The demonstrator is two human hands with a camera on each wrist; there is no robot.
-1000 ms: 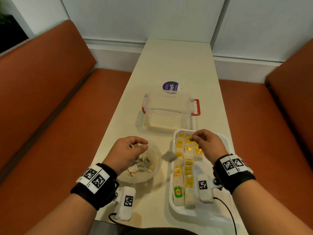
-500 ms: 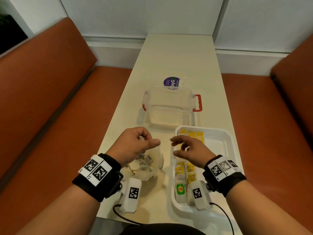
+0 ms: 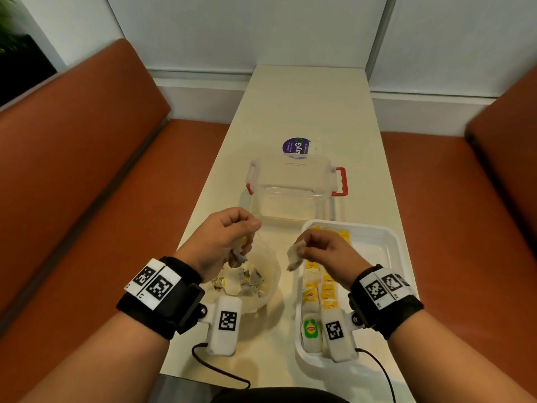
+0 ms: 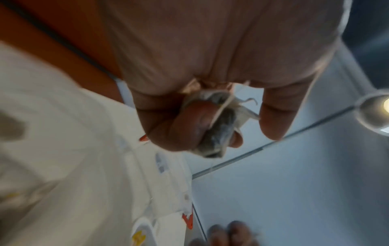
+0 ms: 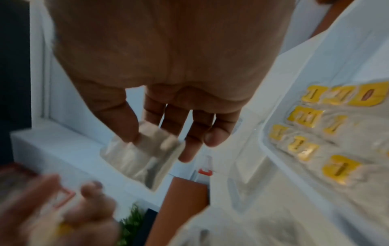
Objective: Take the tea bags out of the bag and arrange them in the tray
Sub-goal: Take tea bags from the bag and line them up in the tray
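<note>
A clear plastic bag (image 3: 261, 286) of loose tea bags sits on the table at the near left. Above it my left hand (image 3: 229, 239) grips a bunch of tea bags (image 4: 219, 133) with strings trailing. My right hand (image 3: 316, 251) pinches one white tea bag (image 3: 295, 257) between thumb and fingers (image 5: 134, 129), held between the bag and the white tray (image 3: 386, 248). Rows of tea bags with yellow tags (image 3: 327, 289) lie along the tray's left side; one green-tagged tea bag (image 3: 310, 330) lies at the near end.
A clear lidded box with red latches (image 3: 293, 181) stands beyond the bag and tray, a purple round label (image 3: 296, 146) behind it. Orange benches flank the narrow cream table (image 3: 305, 106). The tray's right half is bare.
My right hand left the tray rows, moved left toward the bag and now holds a white tea bag. My left hand lifted from the bag with tea bags in its grip.
</note>
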